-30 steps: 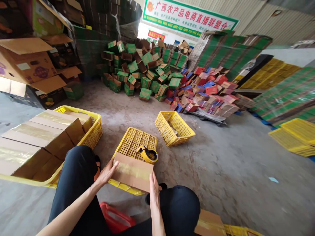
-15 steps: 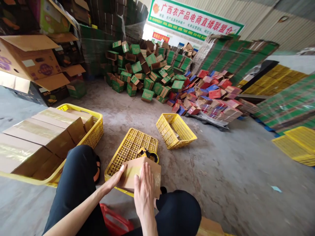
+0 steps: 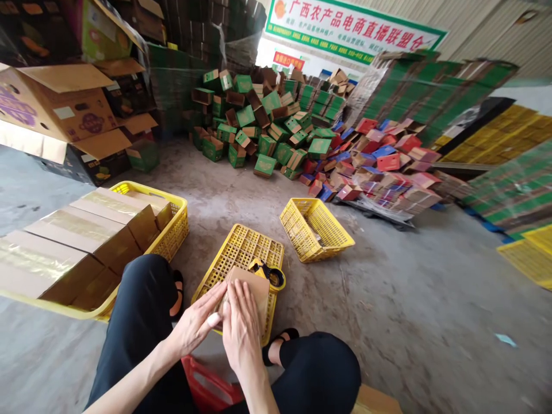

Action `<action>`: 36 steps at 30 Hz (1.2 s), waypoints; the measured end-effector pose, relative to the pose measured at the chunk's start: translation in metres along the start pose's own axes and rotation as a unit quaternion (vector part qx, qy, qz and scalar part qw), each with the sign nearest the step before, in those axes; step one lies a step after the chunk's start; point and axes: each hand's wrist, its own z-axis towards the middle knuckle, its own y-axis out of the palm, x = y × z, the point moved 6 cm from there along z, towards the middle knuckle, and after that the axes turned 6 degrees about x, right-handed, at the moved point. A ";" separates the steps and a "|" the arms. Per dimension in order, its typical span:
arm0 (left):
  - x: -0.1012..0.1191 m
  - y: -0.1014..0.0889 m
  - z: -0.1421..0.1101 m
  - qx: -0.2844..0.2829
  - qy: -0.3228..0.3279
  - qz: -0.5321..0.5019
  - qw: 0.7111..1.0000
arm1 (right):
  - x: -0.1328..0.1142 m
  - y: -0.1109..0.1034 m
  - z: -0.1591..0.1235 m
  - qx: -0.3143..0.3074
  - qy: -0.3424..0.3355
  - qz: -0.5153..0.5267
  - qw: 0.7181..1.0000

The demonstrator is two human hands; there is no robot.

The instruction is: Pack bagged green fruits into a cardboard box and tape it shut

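Note:
A small brown cardboard box (image 3: 255, 286) rests on an upturned yellow plastic crate (image 3: 245, 244) between my knees. My left hand (image 3: 199, 322) lies with straight fingers along the box's left side. Flat against the box, fingers stretched out, is my right hand (image 3: 241, 328); the fingertips of both hands come close together near the box's upper left edge. Just behind the box, on the crate, a yellow and black tape dispenser (image 3: 269, 275) lies near the crate's right edge. The lower part of the box is hidden by my hands.
To my left, a large yellow crate (image 3: 179, 224) holds several taped cardboard boxes (image 3: 81, 227). A smaller yellow basket (image 3: 317, 230) stands ahead on the concrete floor. Farther off are piles of green boxes (image 3: 263, 135) and red and blue boxes (image 3: 379, 167). Something red (image 3: 211, 385) is below me.
The box has been turned, showing a different face. My left hand has moved up and inward over its side, nearer the right hand, which has shifted slightly left. The view has shifted slightly.

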 end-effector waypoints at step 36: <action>0.064 0.037 0.051 -0.012 0.160 0.255 0.954 | 0.084 -0.007 -0.034 -0.012 0.287 0.134 0.949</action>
